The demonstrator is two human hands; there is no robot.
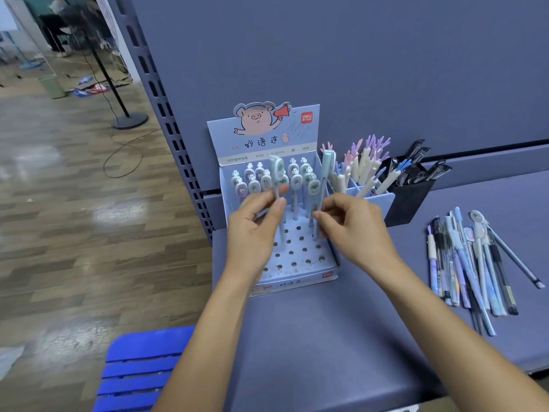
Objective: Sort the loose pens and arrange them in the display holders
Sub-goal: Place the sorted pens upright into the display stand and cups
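The job looks roughly midway. The left hand (255,230) pinches a pen with an oval cap (278,171) between thumb and fingers and holds it upright over the pig-printed display box (297,278). The right hand (353,227) is closed the same way on a pale teal pen (325,168), just beside the box's right wall. Neither pen looks seated in a hole yet, though their lower ends are hidden or blurred. The box's back rows are filled with matching oval-capped pens, while the front rows of holes (304,250) stand open. To its right, a light blue divided holder (383,200) carries pale pens with leafy tops, and a black mesh cup (413,197) holds dark ones. A sizeable heap of loose pens (469,263) of mixed kinds lies on the bench (326,337) well to the right, so plenty of sorting remains.
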